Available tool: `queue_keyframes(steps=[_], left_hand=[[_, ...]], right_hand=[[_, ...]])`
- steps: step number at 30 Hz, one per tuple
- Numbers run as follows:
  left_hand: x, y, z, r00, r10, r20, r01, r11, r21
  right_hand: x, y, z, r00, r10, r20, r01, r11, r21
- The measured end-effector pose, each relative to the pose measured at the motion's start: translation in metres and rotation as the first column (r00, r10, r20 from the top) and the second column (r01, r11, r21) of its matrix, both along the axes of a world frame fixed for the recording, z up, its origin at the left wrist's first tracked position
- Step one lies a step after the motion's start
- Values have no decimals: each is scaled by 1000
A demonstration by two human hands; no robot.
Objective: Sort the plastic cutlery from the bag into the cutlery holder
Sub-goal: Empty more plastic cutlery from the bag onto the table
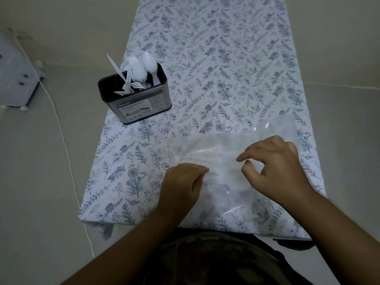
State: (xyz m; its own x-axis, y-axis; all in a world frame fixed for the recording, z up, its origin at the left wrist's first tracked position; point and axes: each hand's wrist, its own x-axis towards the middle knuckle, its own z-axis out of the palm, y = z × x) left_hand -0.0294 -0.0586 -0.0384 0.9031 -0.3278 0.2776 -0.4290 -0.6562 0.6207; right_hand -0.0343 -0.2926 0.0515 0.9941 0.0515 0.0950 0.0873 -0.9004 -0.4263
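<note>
bare forearms, seemingly camouflage-patterned clothing

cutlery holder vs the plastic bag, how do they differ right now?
The cutlery holder stands upright and rigid at the table's left edge; the plastic bag lies flat and limp near the front edge. The holder is dark and opaque; the bag is clear, with the floral tablecloth showing through. The holder stands untouched with white cutlery in it; both hands are on the bag. Both sit on the tablecloth.

Left hand lies knuckles-up, right hand arched (fingers curled).
</note>
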Motion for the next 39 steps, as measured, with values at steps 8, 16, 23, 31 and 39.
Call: queue_keyframes(steps=[8,16,23,31,39], left_hand=[[6,22,-10,969,136,-207,-115,988,107],[2,18,-4,971,57,-233,-48,998,44],[10,18,6,972,83,-219,-68,995,73],[1,26,1,970,98,-221,-96,995,21],[-8,22,0,980,49,-192,-54,998,-24]], right_hand=[[1,0,-39,907,29,-420,-114,977,-180],[-3,0,-59,978,-167,-125,142,972,-186],[8,9,-25,989,-96,110,109,986,-124],[2,25,8,986,28,165,-12,995,-99],[-5,30,21,962,72,263,-40,991,-124]])
